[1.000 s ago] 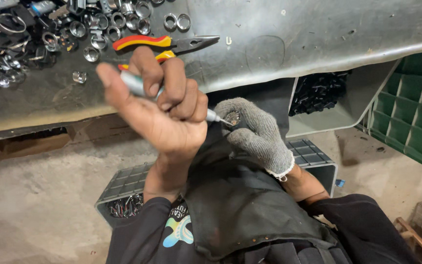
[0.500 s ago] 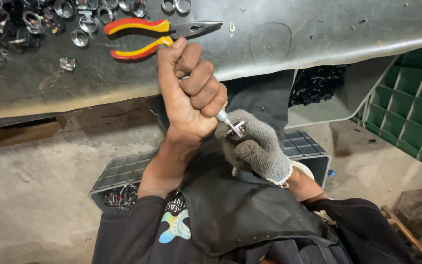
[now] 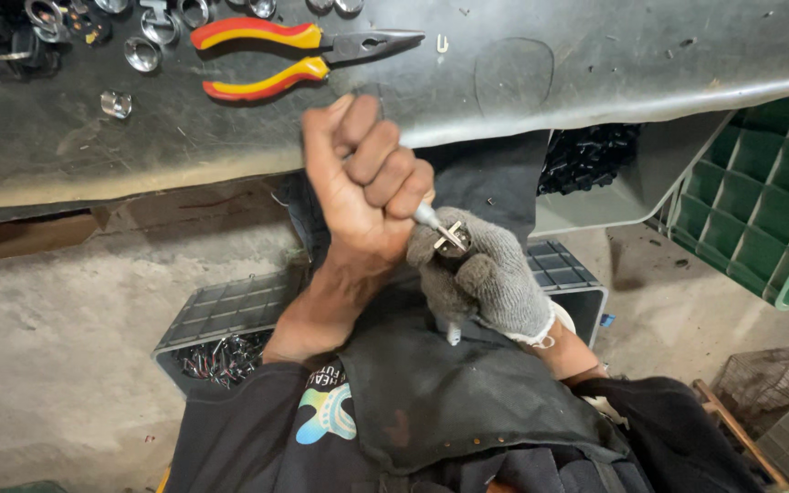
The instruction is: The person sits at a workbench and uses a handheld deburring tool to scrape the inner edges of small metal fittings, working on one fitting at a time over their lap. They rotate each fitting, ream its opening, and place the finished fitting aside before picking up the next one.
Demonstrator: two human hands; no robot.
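Head camera, looking down: seated at the near edge of a scuffed metal bench (image 3: 595, 64), a person works over a dark apron (image 3: 449, 402) spread across the lap. The bare left hand (image 3: 362, 187) is clenched in a tight fist around a slim metal tool (image 3: 427, 216), only its tip showing below the knuckles, a grip that lets the fist bear down on the point. The right hand (image 3: 486, 278), in a grey knit glove, is closed around a small metal clamp piece (image 3: 451, 236), pinching it upright against the tool's tip, just below the bench's near edge; the glove likely guards against slips. Red-and-yellow pliers (image 3: 294, 55) lie near the bench's far edge, within reach, with loose metal rings (image 3: 143, 53) scattered towards the far left corner. Under the bench sit a grey crate (image 3: 230, 315) of wire parts, a grey bin (image 3: 614, 187) of black parts and a green crate (image 3: 769, 192)
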